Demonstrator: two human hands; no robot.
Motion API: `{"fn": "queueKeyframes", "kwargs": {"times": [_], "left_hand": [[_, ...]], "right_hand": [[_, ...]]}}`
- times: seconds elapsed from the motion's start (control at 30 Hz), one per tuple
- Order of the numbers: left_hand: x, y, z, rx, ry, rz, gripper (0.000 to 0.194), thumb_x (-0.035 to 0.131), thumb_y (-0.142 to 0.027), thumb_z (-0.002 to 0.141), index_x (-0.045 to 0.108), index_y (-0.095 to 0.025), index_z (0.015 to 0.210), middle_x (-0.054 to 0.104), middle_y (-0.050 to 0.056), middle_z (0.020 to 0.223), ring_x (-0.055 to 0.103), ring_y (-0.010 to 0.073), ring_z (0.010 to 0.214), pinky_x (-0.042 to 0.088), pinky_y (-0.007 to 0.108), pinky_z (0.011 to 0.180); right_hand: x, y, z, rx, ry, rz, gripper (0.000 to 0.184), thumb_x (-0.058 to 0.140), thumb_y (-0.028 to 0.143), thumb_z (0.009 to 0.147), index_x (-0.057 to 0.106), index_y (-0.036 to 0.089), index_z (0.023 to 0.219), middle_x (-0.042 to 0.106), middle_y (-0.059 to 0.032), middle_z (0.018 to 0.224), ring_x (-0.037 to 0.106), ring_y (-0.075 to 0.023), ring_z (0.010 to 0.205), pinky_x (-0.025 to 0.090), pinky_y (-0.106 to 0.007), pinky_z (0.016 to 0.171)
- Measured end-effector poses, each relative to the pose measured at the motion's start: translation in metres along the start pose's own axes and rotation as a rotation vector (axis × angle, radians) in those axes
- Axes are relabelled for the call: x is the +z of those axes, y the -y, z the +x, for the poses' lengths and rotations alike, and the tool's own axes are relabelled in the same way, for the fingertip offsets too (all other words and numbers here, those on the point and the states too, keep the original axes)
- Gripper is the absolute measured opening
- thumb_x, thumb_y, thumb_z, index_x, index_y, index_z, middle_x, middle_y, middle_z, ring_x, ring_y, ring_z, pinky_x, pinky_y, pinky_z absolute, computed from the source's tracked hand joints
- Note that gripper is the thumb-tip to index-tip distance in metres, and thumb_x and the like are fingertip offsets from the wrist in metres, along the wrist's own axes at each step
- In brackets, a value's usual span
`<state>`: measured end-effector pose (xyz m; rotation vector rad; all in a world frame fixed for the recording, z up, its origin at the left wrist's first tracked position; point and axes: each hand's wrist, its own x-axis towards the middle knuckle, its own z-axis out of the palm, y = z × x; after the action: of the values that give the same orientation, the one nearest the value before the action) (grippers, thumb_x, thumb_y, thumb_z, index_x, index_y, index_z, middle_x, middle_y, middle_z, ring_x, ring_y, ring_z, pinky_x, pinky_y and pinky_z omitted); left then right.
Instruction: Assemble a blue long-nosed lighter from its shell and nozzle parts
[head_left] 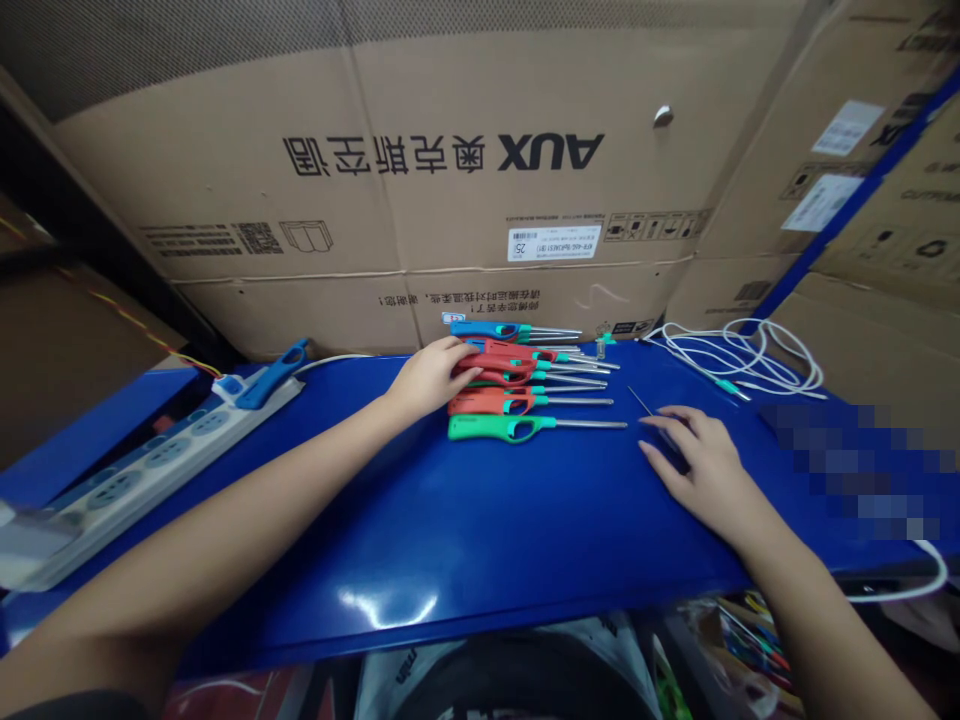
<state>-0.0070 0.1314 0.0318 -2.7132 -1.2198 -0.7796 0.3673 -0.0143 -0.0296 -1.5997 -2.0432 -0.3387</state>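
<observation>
A row of gas lighters with long metal barrels lies on the blue table top, their barrels pointing right. The nearest is a green lighter (487, 428), with an orange lighter (480, 402) behind it, red ones beyond, and a blue lighter (480, 328) at the back. My left hand (431, 375) is closed over the handle of a red lighter (510, 350) in the stack, its fingertips partly hidden. Right of the barrels, my right hand (697, 460) curls around a screwdriver (640, 401). Its thin shaft points up and left; the dark handle is mostly hidden under the fingers.
At the left lie a white power strip (217, 425) and a separate blue lighter (274, 378). A coiled white cable (780, 355) sits at the back right. A large cardboard box (450, 220) stands behind the table (480, 540). A blurred patch covers the right side.
</observation>
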Motion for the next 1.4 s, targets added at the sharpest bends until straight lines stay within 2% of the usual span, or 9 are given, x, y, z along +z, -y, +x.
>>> {"fn": "queueKeyframes", "kwargs": {"times": [0.17, 0.37, 0.63, 0.77, 0.87, 0.93, 1.0, 1.17, 1.4], "left_hand": [[0.012, 0.001, -0.008, 0.018, -0.018, 0.044, 0.029, 0.056, -0.032, 0.098, 0.068, -0.016, 0.12, 0.069, 0.012, 0.111, 0.066, 0.0259, 0.101, 0.056, 0.039, 0.087], [0.016, -0.005, -0.016, 0.072, -0.025, 0.099, 0.035, 0.051, -0.036, 0.1, 0.067, -0.017, 0.125, 0.069, 0.014, 0.116, 0.064, 0.0278, 0.105, 0.054, 0.043, 0.092], [-0.006, -0.013, -0.027, 0.051, -0.013, 0.162, 0.039, 0.049, -0.042, 0.101, 0.066, -0.019, 0.127, 0.067, 0.012, 0.124, 0.062, 0.0269, 0.11, 0.051, 0.04, 0.094], [-0.036, 0.007, -0.033, -0.119, -0.055, 0.246, 0.036, 0.045, -0.041, 0.101, 0.068, -0.02, 0.12, 0.068, 0.012, 0.117, 0.061, 0.0284, 0.108, 0.049, 0.041, 0.095], [-0.061, 0.033, -0.043, -0.356, -0.086, 0.365, 0.037, 0.053, -0.038, 0.093, 0.067, -0.013, 0.117, 0.065, 0.022, 0.114, 0.057, 0.0403, 0.111, 0.047, 0.052, 0.09], [-0.076, 0.051, -0.053, -0.674, 0.059, 0.536, 0.048, 0.059, -0.043, 0.089, 0.06, -0.012, 0.125, 0.06, 0.024, 0.125, 0.052, 0.0444, 0.118, 0.046, 0.053, 0.091], [-0.089, 0.066, -0.064, -0.834, 0.151, 0.574, 0.052, 0.056, -0.048, 0.09, 0.057, -0.01, 0.126, 0.055, 0.026, 0.131, 0.049, 0.0451, 0.122, 0.045, 0.052, 0.093], [-0.109, 0.09, -0.087, -0.952, 0.212, 0.566, 0.061, 0.06, -0.059, 0.085, 0.058, -0.004, 0.111, 0.062, 0.028, 0.114, 0.053, 0.0452, 0.113, 0.044, 0.048, 0.087], [-0.105, 0.102, -0.089, -0.926, 0.243, 0.507, 0.035, 0.058, -0.038, 0.088, 0.061, -0.008, 0.106, 0.064, 0.028, 0.113, 0.061, 0.0439, 0.108, 0.047, 0.049, 0.086]], "right_hand": [[-0.009, 0.027, 0.015, -0.249, 0.158, 0.036, 0.035, 0.052, 0.036, 0.099, 0.06, 0.027, 0.132, 0.059, -0.0122, 0.14, 0.054, -0.032, 0.126, 0.046, -0.053, 0.101], [-0.006, 0.054, 0.039, -0.4, 0.227, 0.068, 0.036, 0.055, 0.03, 0.099, 0.062, 0.028, 0.133, 0.062, -0.0126, 0.134, 0.058, -0.0311, 0.121, 0.05, -0.051, 0.095], [0.008, 0.08, 0.057, -0.489, 0.184, -0.019, 0.033, 0.05, 0.035, 0.101, 0.066, 0.019, 0.126, 0.068, -0.0153, 0.117, 0.063, -0.0309, 0.106, 0.052, -0.046, 0.084], [0.007, 0.092, 0.06, -0.541, 0.156, 0.033, 0.036, 0.055, 0.039, 0.099, 0.062, 0.021, 0.129, 0.065, -0.0159, 0.123, 0.061, -0.0307, 0.109, 0.051, -0.046, 0.088], [0.01, 0.105, 0.06, -0.583, 0.194, 0.044, 0.031, 0.055, 0.04, 0.099, 0.063, 0.021, 0.122, 0.065, -0.0145, 0.121, 0.062, -0.0292, 0.105, 0.052, -0.042, 0.082], [0.016, 0.112, 0.059, -0.568, 0.235, 0.047, 0.026, 0.051, 0.039, 0.101, 0.065, 0.021, 0.113, 0.065, -0.0133, 0.114, 0.064, -0.0257, 0.096, 0.052, -0.035, 0.07], [0.023, 0.115, 0.06, -0.532, 0.279, 0.067, 0.023, 0.047, 0.035, 0.103, 0.064, 0.021, 0.104, 0.065, -0.0107, 0.106, 0.064, -0.0218, 0.087, 0.048, -0.03, 0.06], [0.035, 0.112, 0.074, -0.448, 0.316, 0.153, 0.018, 0.048, 0.03, 0.103, 0.061, 0.02, 0.095, 0.064, -0.008, 0.101, 0.064, -0.0185, 0.084, 0.05, -0.028, 0.066], [0.035, 0.111, 0.085, -0.399, 0.322, 0.162, 0.012, 0.053, 0.028, 0.1, 0.059, 0.019, 0.095, 0.062, -0.0081, 0.101, 0.063, -0.0188, 0.08, 0.05, -0.029, 0.065]]}}
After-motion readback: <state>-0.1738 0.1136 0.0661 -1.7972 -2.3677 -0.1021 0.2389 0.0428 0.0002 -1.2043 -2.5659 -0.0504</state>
